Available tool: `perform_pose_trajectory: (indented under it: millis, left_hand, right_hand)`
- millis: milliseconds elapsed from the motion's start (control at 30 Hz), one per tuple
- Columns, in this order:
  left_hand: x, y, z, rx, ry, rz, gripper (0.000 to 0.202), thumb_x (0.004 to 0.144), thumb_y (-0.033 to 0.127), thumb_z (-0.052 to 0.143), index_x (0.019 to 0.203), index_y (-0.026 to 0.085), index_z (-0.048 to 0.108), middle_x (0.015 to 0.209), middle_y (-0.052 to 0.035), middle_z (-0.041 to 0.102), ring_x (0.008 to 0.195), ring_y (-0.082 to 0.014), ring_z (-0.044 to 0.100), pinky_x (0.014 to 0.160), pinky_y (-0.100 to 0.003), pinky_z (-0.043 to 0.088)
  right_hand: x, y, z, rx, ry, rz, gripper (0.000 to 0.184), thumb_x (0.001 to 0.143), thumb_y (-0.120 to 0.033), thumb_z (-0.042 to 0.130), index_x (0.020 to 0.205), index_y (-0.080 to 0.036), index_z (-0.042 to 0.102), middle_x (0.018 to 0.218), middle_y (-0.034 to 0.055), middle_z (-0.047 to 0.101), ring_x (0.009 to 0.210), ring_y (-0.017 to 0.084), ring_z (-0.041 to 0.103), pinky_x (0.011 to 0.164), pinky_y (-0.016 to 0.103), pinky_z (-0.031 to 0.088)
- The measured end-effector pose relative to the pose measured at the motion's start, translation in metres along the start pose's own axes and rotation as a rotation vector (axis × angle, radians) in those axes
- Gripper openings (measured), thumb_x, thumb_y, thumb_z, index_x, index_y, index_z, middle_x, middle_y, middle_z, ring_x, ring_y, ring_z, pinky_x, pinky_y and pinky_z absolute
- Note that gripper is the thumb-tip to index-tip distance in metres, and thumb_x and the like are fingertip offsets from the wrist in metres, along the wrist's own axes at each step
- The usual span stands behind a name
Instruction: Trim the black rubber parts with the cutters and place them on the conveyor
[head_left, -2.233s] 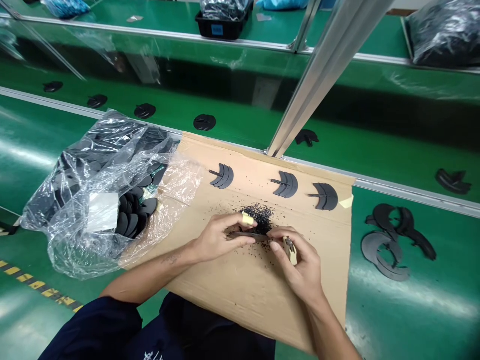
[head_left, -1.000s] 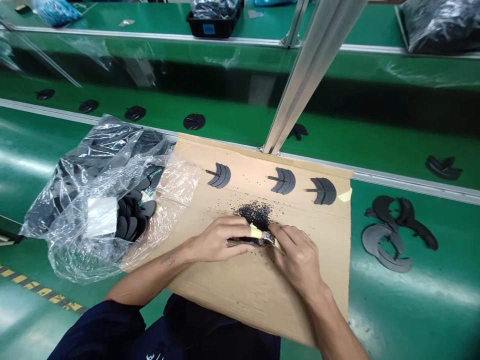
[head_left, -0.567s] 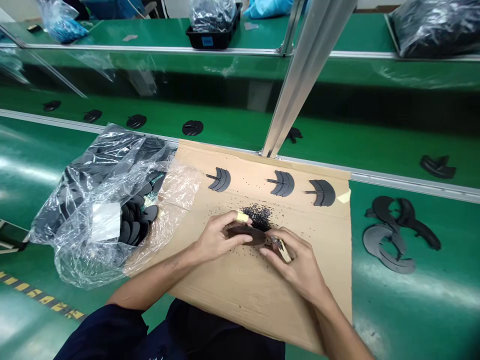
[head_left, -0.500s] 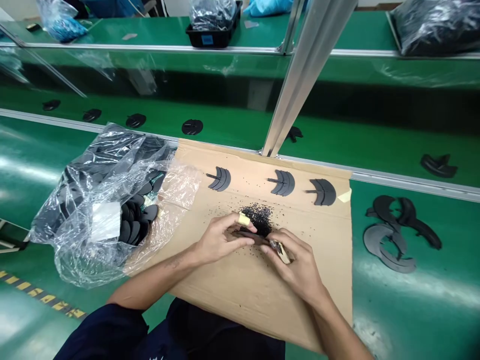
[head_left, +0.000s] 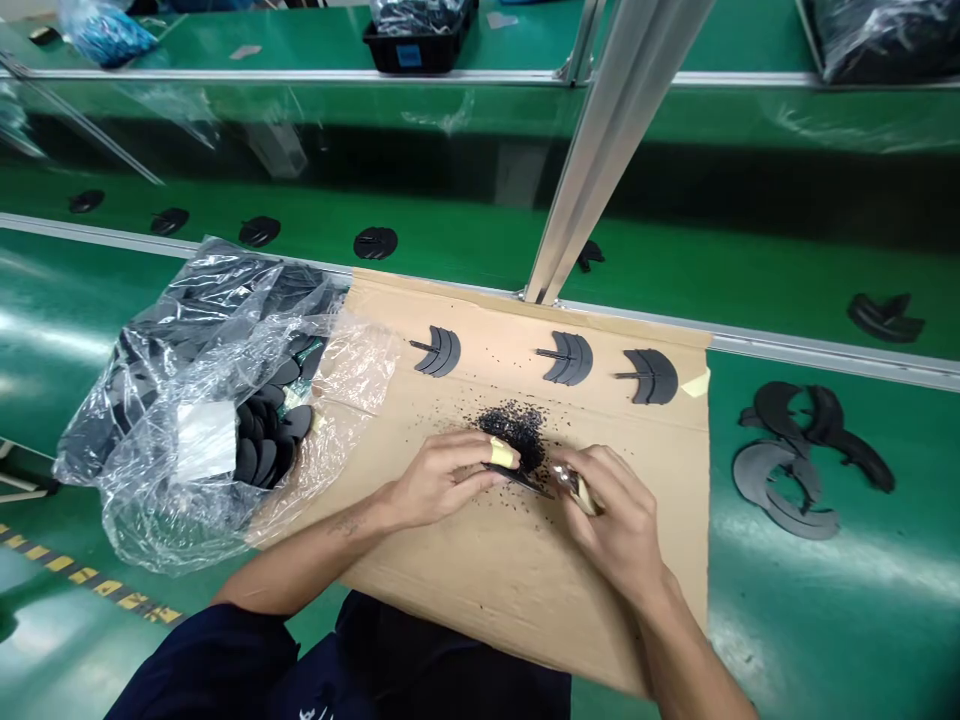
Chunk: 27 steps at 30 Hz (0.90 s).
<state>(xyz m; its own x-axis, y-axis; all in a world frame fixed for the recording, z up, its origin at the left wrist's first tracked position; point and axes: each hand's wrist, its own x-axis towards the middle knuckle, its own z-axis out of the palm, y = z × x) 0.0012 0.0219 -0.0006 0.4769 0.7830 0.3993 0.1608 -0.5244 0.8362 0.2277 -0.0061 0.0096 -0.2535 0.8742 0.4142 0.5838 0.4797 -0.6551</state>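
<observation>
My left hand (head_left: 457, 475), with yellow tape round one finger, pinches a thin black plastic piece (head_left: 531, 484) seen nearly edge-on. Close to its right end, my right hand (head_left: 619, 515) is closed around a small tool (head_left: 576, 488) with shiny metal and a pale part; its exact kind is hidden by the fingers. A gap shows between the tool and the piece. Just beyond both hands lies a heap of black plastic shavings (head_left: 517, 425) on a cardboard sheet (head_left: 480, 590). Farther back on the cardboard rest three black curved parts with thin stems (head_left: 574, 358).
To the left, a clear plastic bag (head_left: 202, 370) spills black discs (head_left: 262, 445). Black ring-shaped parts (head_left: 784, 485) lie right of the cardboard. A metal post (head_left: 600, 170) rises behind it. Several black parts (head_left: 375, 242) sit on the green belt (head_left: 465, 235) beyond.
My right hand and its tool have moved slightly right, away from the black piece, uncovering its right end. My left hand still grips the piece. The camera view has shifted a little.
</observation>
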Motion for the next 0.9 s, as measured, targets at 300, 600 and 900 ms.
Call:
perform_pose_trajectory:
  millis: [300,600,900]
  left_hand:
    - [-0.0014,0.0038,0.0028,-0.079,0.040,0.041,0.016,0.093,0.014,0.066,0.105,0.017,0.075,0.104,-0.0120,0.079,0.095,-0.0195,0.075,0.081,-0.031,0.062]
    - [-0.0018,0.0024,0.0042,-0.103,0.047,0.059,0.016,0.092,0.015,0.067,0.106,0.018,0.074,0.101,-0.0112,0.079,0.091,-0.0193,0.076,0.079,-0.031,0.062]
    - [-0.0026,0.0016,0.0053,-0.107,0.046,0.095,0.019,0.092,0.013,0.067,0.109,0.019,0.073,0.099,-0.0107,0.080,0.087,-0.0189,0.077,0.077,-0.029,0.062]
  right_hand:
    - [-0.0069,0.0066,0.0060,-0.312,-0.095,-0.123,0.032,0.091,-0.005,0.049,0.114,-0.018,0.065,0.086,0.0069,0.069,0.078,0.020,0.061,0.067,0.033,0.045]
    - [-0.0042,0.0057,0.0030,-0.287,-0.104,-0.154,0.025,0.096,-0.009,0.049,0.112,-0.016,0.066,0.083,0.0068,0.070,0.076,0.019,0.063,0.065,0.032,0.047]
    - [-0.0047,-0.0010,0.0005,-0.371,-0.087,-0.171,0.028,0.094,-0.005,0.048,0.107,-0.017,0.069,0.079,0.0050,0.073,0.069,0.017,0.064,0.064,0.030,0.049]
